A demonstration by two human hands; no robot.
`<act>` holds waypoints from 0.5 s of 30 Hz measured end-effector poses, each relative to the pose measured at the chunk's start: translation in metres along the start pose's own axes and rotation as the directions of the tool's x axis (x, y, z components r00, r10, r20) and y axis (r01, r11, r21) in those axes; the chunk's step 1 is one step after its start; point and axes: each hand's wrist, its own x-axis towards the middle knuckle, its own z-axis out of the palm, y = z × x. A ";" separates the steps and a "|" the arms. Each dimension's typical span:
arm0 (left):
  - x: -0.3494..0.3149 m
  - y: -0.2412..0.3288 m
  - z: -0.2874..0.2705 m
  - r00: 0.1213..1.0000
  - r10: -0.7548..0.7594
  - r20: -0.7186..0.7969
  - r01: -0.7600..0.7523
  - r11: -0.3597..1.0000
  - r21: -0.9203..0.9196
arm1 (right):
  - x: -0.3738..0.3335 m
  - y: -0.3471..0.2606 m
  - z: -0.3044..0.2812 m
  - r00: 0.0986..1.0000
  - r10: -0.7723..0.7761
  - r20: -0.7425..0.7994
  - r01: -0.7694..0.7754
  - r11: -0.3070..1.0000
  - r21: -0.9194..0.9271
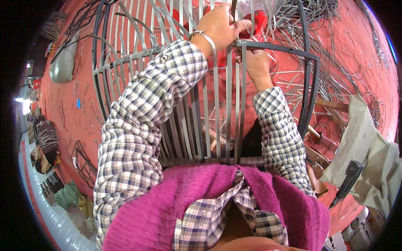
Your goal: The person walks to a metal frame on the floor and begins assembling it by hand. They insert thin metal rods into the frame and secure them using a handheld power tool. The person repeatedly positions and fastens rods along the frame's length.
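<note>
A dark metal frame (276,47) stands before me, with flat grey plastic strips (228,104) running lengthwise over its crossbars. My left hand (215,28), a silver bangle at its wrist, is above the near crossbar and closed on a grey strip (234,7) that rises between thumb and fingers. Just below that crossbar, my right hand (257,65) has its fingers curled in beside the strips; its fingertips are partly hidden, so what they pinch does not show. Several cut strip ends (136,27) stick up loosely on the frame's left part.
Tangled loose strips (326,79) cover the red floor at right. Beige cloth (356,138) with a black-handled tool (349,180) on it lies at lower right. A wrapped bundle (63,62) and dark metal frames (86,163) are at left. Red material (260,23) lies behind the frame.
</note>
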 end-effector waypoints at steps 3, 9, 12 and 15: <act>-0.022 0.006 -0.001 0.948 0.310 -0.073 -0.302 0.948 0.101 | 0.001 0.010 0.000 0.994 -0.104 -0.045 0.077 0.910 -0.408; -0.021 -0.005 -0.003 0.931 0.242 0.274 -0.244 0.969 -0.027 | -0.037 -0.020 -0.014 0.981 -0.187 0.046 0.187 0.863 -0.470; -0.015 -0.008 0.000 0.910 0.257 0.326 -0.245 0.966 -0.077 | -0.063 -0.055 -0.029 0.911 -0.409 0.047 0.396 0.841 -0.367; -0.014 -0.006 0.003 0.902 0.217 0.373 -0.241 0.970 0.018 | -0.058 -0.069 -0.028 0.911 -0.400 0.103 0.407 0.911 -0.061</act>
